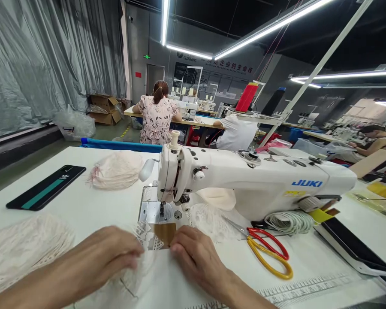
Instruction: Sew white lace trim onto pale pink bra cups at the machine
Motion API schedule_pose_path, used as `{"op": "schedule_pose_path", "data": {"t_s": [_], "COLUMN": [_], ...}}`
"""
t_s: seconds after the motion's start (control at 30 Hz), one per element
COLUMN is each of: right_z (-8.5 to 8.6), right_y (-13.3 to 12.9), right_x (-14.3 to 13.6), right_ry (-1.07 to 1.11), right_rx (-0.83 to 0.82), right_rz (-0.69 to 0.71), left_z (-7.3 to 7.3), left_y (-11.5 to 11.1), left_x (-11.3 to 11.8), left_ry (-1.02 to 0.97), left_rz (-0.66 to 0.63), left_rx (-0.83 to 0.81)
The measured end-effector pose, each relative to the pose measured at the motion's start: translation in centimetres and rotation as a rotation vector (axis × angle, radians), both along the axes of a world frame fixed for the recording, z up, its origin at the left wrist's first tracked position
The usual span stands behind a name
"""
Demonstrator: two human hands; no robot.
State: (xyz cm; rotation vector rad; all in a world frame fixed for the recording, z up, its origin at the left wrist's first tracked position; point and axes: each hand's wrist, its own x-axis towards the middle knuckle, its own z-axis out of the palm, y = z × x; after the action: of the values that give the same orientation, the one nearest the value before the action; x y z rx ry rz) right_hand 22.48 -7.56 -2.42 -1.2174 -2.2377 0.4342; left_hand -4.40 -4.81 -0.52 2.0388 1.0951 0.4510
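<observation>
A white JUKI sewing machine stands on the white table, its presser foot over the metal plate. My left hand, closed and slightly blurred, is at the left of the needle area, with white eyelet lace at its fingertips and hanging below. My right hand rests at the right end of a brown strip in front of the plate, its fingers curled together; whether anything is under them is hidden. More white lace lies under the machine arm.
Lace piles lie at the left and behind, near a black phone. Scissors, a cord coil, a black-topped case and a clear ruler are at the right. People sit beyond.
</observation>
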Motion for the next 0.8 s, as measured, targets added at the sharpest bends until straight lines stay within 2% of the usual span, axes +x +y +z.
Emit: {"op": "schedule_pose_path", "data": {"t_s": [0.03,0.1,0.2,0.33,0.47,0.67,0.8], "right_z": [-0.2,-0.4,-0.5,-0.5,-0.2,0.1,-0.1], "right_y": [0.2,0.5,0.8,1.1,1.5,2.5,2.9], "right_x": [-0.2,-0.6,-0.8,-0.6,-0.7,-2.6,-3.4], "right_ry": [0.008,0.001,-0.031,-0.082,-0.037,0.142,0.178], "right_rx": [-0.017,-0.033,-0.035,-0.047,-0.094,-0.393,-0.464], "right_rz": [-0.026,-0.051,-0.027,0.053,0.074,-0.052,-0.092], "left_z": [0.2,0.2,-0.3,-0.3,0.7,1.7,1.4], "left_y": [1.0,2.7,4.1,4.0,3.7,3.6,4.0], "left_x": [1.5,4.1,6.0,5.9,5.6,5.8,5.4], "left_ry": [0.069,0.233,0.411,0.426,0.392,0.386,0.332], "left_rz": [-0.006,-0.098,-0.082,-0.066,-0.074,0.067,0.081], "left_rx": [0.088,0.160,0.170,0.123,0.127,-0.081,-0.089]}}
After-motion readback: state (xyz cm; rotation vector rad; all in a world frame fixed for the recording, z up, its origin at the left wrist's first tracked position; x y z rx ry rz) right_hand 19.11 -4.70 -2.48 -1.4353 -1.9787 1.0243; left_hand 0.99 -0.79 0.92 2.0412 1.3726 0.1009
